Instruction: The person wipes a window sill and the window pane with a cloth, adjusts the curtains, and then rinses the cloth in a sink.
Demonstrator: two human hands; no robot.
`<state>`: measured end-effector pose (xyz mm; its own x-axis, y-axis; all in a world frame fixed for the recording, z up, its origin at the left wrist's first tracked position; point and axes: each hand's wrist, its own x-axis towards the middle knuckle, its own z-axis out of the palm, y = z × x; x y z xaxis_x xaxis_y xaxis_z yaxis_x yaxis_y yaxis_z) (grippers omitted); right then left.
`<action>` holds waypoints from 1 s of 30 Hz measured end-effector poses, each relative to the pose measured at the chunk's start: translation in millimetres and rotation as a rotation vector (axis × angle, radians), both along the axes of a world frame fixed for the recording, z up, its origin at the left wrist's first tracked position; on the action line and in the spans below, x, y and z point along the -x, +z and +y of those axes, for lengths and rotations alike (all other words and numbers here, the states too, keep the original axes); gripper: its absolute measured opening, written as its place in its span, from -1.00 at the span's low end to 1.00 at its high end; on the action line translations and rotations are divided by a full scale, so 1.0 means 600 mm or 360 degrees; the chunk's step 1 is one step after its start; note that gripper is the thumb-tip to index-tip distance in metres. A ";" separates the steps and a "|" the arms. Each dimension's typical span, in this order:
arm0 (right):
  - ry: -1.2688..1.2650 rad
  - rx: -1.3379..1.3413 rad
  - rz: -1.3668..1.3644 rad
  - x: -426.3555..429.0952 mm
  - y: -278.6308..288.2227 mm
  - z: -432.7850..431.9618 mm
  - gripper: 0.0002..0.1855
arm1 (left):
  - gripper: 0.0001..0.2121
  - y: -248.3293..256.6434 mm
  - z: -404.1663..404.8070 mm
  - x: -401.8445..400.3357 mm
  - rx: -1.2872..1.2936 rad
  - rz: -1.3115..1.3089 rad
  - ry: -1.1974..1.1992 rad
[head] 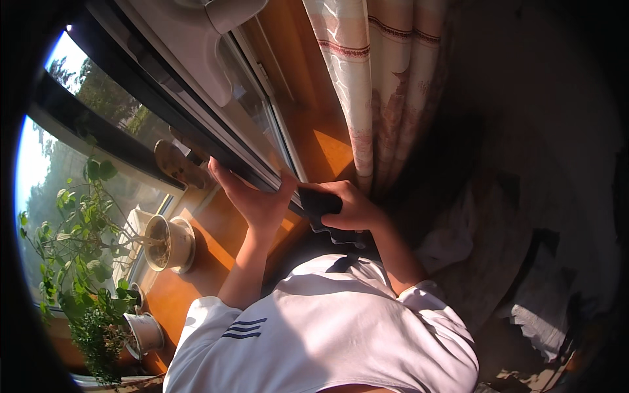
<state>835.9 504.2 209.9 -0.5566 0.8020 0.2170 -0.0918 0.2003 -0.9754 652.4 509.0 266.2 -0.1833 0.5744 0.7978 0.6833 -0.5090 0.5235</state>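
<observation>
An opened window sash (pixel 245 162) with a light inner face and a dark outer side slants down in front of me. My left hand (pixel 255 201) grips it near its lower end, thumb on the inner face and fingers reaching round to the dark side. In my right hand (pixel 356 209) is a dark cloth (pixel 319 204), bunched against the sash's bottom end. A pale, wavy edge of the cloth hangs below my fingers. Part of the cloth is hidden by that hand.
Potted plants (pixel 167 243) stand on the wooden windowsill (pixel 211 245) at left, beside a brown object (pixel 177 159) that I cannot identify. A white window handle (pixel 236 12) juts out above. Patterned curtains (pixel 393 73) hang at right; crumpled pale material (pixel 540 319) lies in shadow.
</observation>
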 end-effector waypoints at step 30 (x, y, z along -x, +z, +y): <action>-0.0734 0.0683 0.0496 0.047 -0.187 0.301 -0.52 | -0.28 -0.102 -0.059 0.229 0.0226 -0.0581 0.0090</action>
<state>807.5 684.6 97.5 -0.1021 0.9917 -0.0776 -0.3780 -0.1108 -0.9192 515.1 473.4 204.8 -0.4746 0.6553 0.5876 0.4641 -0.3810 0.7997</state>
